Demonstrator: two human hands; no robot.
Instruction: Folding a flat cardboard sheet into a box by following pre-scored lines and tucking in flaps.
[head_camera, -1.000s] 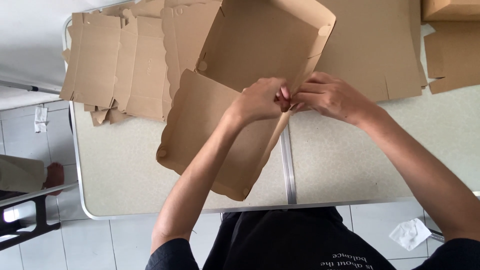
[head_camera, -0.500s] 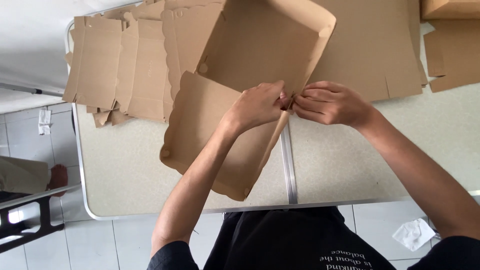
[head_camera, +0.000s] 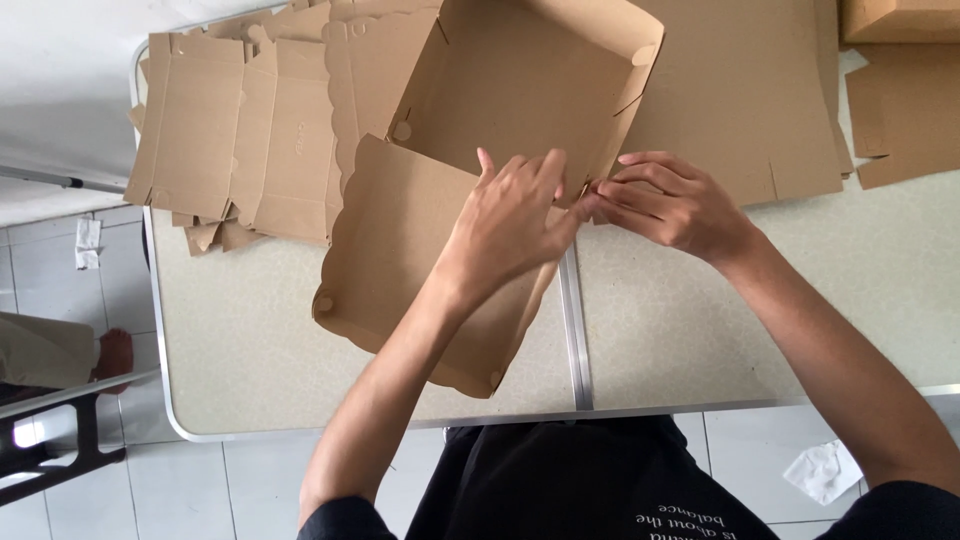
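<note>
- The left hand (head_camera: 510, 225) lay across the near right corner of the brown cardboard box (head_camera: 520, 90), thumb and forefinger pinching the box's corner flap; compared with half a second earlier its fingers had spread and straightened rather than curling over the edge
- The right hand (head_camera: 670, 200) met it at the same corner, fingertips (head_camera: 605, 190) pressed against the flap from the other side, so both hands were grasping that one corner
- The box stood half formed on the pale speckled table (head_camera: 700, 330), its tray part upright at the far side and its scalloped lid panel (head_camera: 400, 260) lying flat toward the person; the lid sat a little lower and flatter than a second ago
- That shift suggested the corner was being tucked and locked, with the tray walls already raised
- A stack of flat, unfolded box blanks (head_camera: 240, 140) lay to the left, more flat cardboard (head_camera: 740, 100) to the right behind the hands
- A metal seam (head_camera: 575, 330) ran down the table's middle, just under the wrists
</note>
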